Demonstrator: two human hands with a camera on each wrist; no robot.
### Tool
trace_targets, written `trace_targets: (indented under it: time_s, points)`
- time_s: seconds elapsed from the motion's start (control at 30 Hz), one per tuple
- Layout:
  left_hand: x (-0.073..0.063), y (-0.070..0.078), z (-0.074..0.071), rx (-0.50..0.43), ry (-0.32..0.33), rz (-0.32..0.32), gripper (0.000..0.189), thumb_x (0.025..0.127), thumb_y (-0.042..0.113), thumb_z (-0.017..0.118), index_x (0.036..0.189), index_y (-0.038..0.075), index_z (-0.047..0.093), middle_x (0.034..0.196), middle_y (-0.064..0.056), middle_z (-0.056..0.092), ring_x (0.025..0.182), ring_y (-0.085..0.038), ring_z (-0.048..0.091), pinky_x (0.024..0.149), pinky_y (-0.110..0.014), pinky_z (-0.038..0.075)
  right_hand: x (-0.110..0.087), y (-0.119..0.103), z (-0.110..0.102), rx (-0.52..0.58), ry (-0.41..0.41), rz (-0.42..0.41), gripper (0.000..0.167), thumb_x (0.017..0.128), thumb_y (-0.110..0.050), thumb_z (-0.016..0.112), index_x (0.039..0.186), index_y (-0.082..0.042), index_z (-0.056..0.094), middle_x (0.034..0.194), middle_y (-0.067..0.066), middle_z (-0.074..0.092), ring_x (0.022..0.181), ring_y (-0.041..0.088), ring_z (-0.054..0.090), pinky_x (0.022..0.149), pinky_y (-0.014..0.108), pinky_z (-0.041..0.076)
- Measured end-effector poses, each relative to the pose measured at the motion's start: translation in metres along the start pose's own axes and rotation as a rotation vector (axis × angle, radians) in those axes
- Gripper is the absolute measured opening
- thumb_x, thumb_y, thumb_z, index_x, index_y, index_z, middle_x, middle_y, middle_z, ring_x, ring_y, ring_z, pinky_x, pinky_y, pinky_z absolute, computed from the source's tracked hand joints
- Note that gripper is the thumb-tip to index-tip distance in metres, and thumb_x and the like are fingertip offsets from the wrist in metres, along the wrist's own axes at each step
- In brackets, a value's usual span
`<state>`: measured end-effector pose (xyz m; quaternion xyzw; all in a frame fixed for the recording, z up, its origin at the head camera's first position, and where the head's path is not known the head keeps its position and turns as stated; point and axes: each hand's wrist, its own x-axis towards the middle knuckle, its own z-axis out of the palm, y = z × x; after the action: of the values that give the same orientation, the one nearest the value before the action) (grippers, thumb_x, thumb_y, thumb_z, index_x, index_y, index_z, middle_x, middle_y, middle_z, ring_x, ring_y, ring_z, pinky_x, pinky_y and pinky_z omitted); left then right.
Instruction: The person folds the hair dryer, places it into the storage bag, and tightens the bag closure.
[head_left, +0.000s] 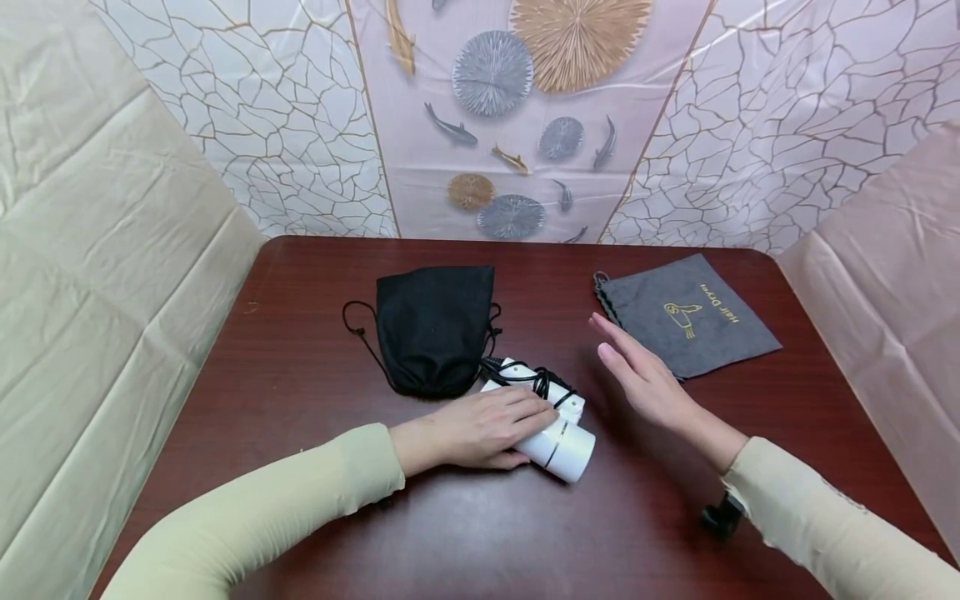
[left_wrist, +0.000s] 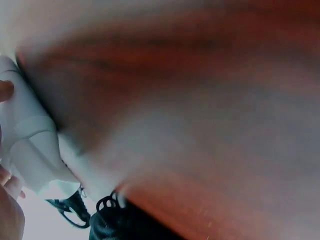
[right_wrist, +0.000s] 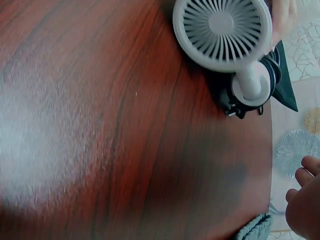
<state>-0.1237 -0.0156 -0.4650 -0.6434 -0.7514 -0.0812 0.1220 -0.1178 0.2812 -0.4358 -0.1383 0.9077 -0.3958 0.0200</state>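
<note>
A white hair dryer (head_left: 570,452) with its handle folded lies on the table, a black cord (head_left: 542,382) wound about the handle. Over its barrel is my left hand (head_left: 487,425), gripping it; the left wrist view has a thumb and fingertips around the dryer (left_wrist: 35,137). The slatted round end of the dryer (right_wrist: 221,22) faces the right wrist camera. My right hand (head_left: 654,385) is held off to the right with straight fingers and nothing in it. Nearest to it lies a grey drawstring pouch (head_left: 637,292) printed "Hair Dryer".
A black drawstring bag (head_left: 435,333) lies just beyond the dryer, on the left, its cords spread to both sides. The dark red wooden table (head_left: 300,333) has rounded far corners. Patterned cloth (head_left: 285,108) hangs behind it, and pale cloth flanks both sides.
</note>
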Motion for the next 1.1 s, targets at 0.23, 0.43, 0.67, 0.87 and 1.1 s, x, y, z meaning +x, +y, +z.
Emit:
trace_targets:
  time_s: [0.23, 0.43, 0.67, 0.87, 1.1]
  points:
    - [0.002, -0.005, -0.006, 0.014, -0.065, 0.035, 0.065, 0.092, 0.029, 0.08, 0.148, 0.005, 0.057, 0.147, -0.007, 0.063, 0.139, -0.023, 0.056, 0.124, -0.034, 0.037, 0.001, 0.005, -0.007, -0.026, 0.002, 0.015, 0.056, 0.117, -0.033, 0.043, 0.168, -0.014, 0.034, 0.171, 0.011, 0.038, 0.158, 0.035, 0.032, 0.124, 0.05, 0.029]
    - [0.0, -0.008, -0.012, 0.112, -0.099, 0.062, 0.056, 0.102, 0.023, 0.068, 0.153, 0.003, 0.055, 0.155, -0.01, 0.058, 0.146, -0.023, 0.052, 0.127, -0.038, 0.033, 0.001, 0.008, -0.013, -0.033, 0.0, 0.023, 0.057, 0.116, -0.033, 0.044, 0.169, -0.013, 0.034, 0.171, 0.013, 0.037, 0.159, 0.036, 0.031, 0.125, 0.055, 0.028]
    - [-0.01, -0.01, -0.017, 0.301, -0.084, 0.1, 0.046, 0.111, 0.016, 0.054, 0.155, 0.005, 0.054, 0.158, -0.01, 0.056, 0.149, -0.023, 0.05, 0.126, -0.038, 0.035, 0.001, 0.016, -0.021, -0.075, -0.002, 0.023, 0.058, 0.116, -0.034, 0.044, 0.168, -0.011, 0.034, 0.171, 0.017, 0.036, 0.158, 0.041, 0.031, 0.121, 0.065, 0.029]
    - [-0.019, -0.016, -0.018, 0.449, -0.082, 0.116, 0.047, 0.111, 0.018, 0.05, 0.157, 0.009, 0.052, 0.159, -0.008, 0.055, 0.149, -0.02, 0.05, 0.126, -0.037, 0.035, 0.001, 0.026, -0.031, -0.155, -0.03, 0.029, 0.061, 0.115, -0.037, 0.047, 0.167, -0.009, 0.035, 0.17, 0.022, 0.036, 0.157, 0.045, 0.031, 0.12, 0.069, 0.029]
    - [-0.03, -0.021, -0.019, 0.409, -0.059, 0.08, 0.048, 0.11, 0.017, 0.052, 0.158, 0.008, 0.052, 0.159, -0.009, 0.055, 0.149, -0.021, 0.05, 0.125, -0.038, 0.037, 0.008, 0.039, -0.049, -0.245, -0.072, 0.029, 0.064, 0.115, -0.039, 0.049, 0.166, -0.004, 0.035, 0.168, 0.025, 0.036, 0.155, 0.049, 0.031, 0.121, 0.071, 0.027]
